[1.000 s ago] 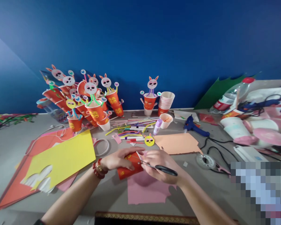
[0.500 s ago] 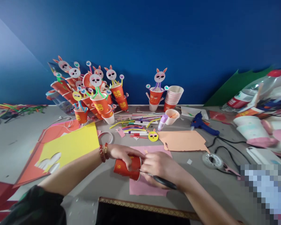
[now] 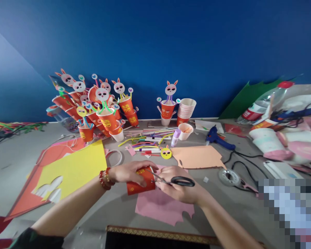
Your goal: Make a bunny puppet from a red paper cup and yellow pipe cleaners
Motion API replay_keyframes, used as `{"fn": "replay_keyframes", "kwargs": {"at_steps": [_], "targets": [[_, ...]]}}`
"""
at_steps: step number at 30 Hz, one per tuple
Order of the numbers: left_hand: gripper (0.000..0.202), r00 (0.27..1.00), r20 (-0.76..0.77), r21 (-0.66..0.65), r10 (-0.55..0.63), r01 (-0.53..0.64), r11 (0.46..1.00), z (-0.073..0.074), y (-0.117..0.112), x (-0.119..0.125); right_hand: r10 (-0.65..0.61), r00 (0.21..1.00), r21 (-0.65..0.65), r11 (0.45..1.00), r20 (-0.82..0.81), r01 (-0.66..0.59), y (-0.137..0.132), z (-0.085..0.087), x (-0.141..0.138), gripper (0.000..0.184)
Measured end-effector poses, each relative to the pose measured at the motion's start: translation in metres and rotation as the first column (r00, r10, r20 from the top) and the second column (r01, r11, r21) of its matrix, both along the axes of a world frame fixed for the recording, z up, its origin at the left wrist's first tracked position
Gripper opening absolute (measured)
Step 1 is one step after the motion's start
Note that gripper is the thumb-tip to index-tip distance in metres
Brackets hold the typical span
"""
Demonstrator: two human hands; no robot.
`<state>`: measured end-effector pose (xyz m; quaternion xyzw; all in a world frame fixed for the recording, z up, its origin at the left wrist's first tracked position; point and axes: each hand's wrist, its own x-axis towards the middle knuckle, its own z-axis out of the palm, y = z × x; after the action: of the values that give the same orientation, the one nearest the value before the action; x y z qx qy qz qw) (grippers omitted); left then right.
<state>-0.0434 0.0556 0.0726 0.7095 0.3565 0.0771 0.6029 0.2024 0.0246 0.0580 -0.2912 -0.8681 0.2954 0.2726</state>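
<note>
— At the near edge of the table (image 3: 114, 211), what is held, and how?

— A red paper cup (image 3: 141, 185) is gripped on its side by the left hand (image 3: 131, 172), with the fingers wrapped over its top and its mouth turned towards the right hand (image 3: 180, 190). Black-handled scissors (image 3: 182, 181) are clasped in that right hand, and the blades are laid against the cup's rim. Whether the blades are parted cannot be told. Cup and hands are held just above a pink sheet (image 3: 163, 209).

— How is such a cut best made?

— It is judged that the cup should be turned into the blades rather than the scissors swung round it. The wall should be pinched only lightly, so that it is not crushed, and the left fingertips should be placed clear of the blade line. Short snips are to be preferred at the rolled rim, where the paper is probably stiffest.

— What is laid round about?

— Beyond the hands a yellow rabbit face (image 3: 166, 153) is seen just beside an orange sheet (image 3: 198, 157), with markers and pipe cleaners (image 3: 147, 141) scattered behind. A yellow sheet (image 3: 72, 169) is spread to the left. A tape roll (image 3: 226, 177) and a blue glue gun (image 3: 217, 140) are found to the right. Finished rabbit cups (image 3: 103, 110) and a stack of plain cups (image 3: 186, 110) are ranged along the blue wall.
</note>
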Motion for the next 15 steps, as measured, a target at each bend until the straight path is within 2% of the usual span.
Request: {"fn": "replay_keyframes", "kwargs": {"at_steps": [2, 4, 6, 8, 11, 13, 15], "targets": [[0.065, 0.997, 0.058, -0.014, 0.044, -0.044, 0.999, 0.001, -0.004, -0.003, -0.003, 0.999, -0.118, 0.993, -0.034, -0.001, 0.000, 0.003, 0.001, 0.034], [0.064, 0.991, 0.103, 0.005, 0.086, -0.087, 0.996, 0.000, -0.007, -0.007, -0.024, 0.996, -0.322, 0.947, -0.089, -0.006, 0.001, 0.005, 0.001, 0.040], [0.064, 0.984, 0.141, 0.055, 0.105, -0.114, 0.992, -0.003, -0.010, -0.009, -0.061, 0.985, -0.530, 0.847, -0.162, -0.035, 0.002, 0.004, 0.000, 0.043], [0.064, 0.976, 0.190, 0.082, 0.103, -0.120, 0.989, -0.007, -0.013, -0.009, -0.090, 0.970, -0.666, 0.741, -0.227, -0.087, 0.004, -0.001, -0.002, 0.045], [0.066, 0.960, 0.256, 0.075, 0.112, -0.135, 0.988, -0.012, -0.014, -0.008, -0.151, 0.952, -0.758, 0.642, -0.266, -0.111, 0.006, -0.007, -0.004, 0.047], [0.067, 0.956, 0.268, 0.079, 0.121, -0.147, 0.986, -0.015, -0.014, -0.007, -0.182, 0.943, -0.784, 0.611, -0.278, -0.113, 0.007, -0.008, -0.005, 0.046], [0.069, 0.961, 0.258, 0.069, 0.103, -0.125, 0.990, -0.016, -0.013, -0.008, -0.184, 0.942, -0.790, 0.602, -0.282, -0.119, 0.007, -0.006, -0.005, 0.045]]}}
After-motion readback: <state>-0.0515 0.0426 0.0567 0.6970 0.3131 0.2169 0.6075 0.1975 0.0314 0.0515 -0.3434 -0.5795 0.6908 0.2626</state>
